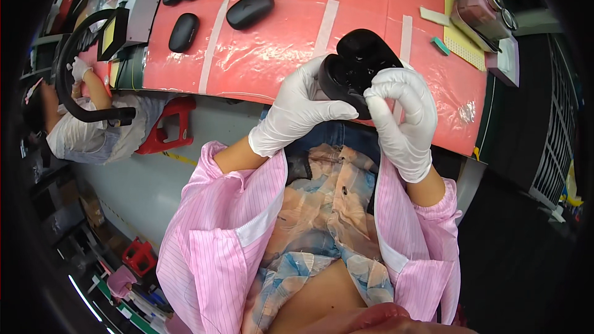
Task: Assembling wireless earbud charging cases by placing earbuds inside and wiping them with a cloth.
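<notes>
A glossy black clamshell case (362, 55), much like an earbud charging case, is held with its lid up near the front edge of the pink-covered table. My gloved left hand (303, 106) grips its left side, the thumb lying along the near edge. At the case's right side, my gloved right hand (403, 108) has thumb and forefinger pinched together against the inner rim. Whatever lies between those fingertips is hidden. Farther back on the table lie several closed black cases, the nearest being an oval one (250, 10), with another (184, 33) to its left.
White tape strips (327, 26) cross the pink sheet (272, 62). At the right stand a bin with jars (479, 12), a yellow perforated sheet (467, 46) and a small green block (440, 46). A black flexible arm (65, 80) curves at left, near a co-worker (99, 124) and red stool (170, 127).
</notes>
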